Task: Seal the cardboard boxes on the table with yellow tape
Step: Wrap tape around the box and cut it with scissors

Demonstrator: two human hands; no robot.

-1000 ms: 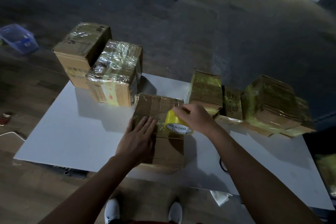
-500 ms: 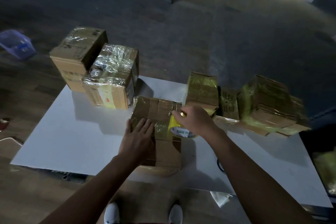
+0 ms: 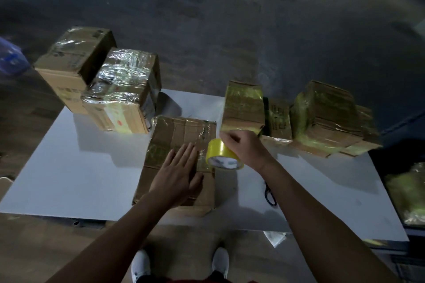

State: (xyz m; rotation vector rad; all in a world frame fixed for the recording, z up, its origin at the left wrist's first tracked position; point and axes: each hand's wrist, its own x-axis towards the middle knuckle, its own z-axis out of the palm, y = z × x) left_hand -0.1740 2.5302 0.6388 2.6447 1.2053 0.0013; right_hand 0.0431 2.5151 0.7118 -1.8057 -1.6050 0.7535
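A person tapes a box [image 3: 181, 131] lying on a white counter [image 3: 69, 167].
The left hand [image 3: 178, 172] lies flat on the box top, fingers straight and together. Just right of its fingertips, the right hand [image 3: 243, 147] grips the yellow tape roll [image 3: 222, 153] at the box's right edge. The strip runs crosswise, so the roll probably goes down over that edge, nearest the right hand.

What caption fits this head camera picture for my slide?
The left hand presses flat on a cardboard box while the right hand holds a yellow tape roll at its edge.
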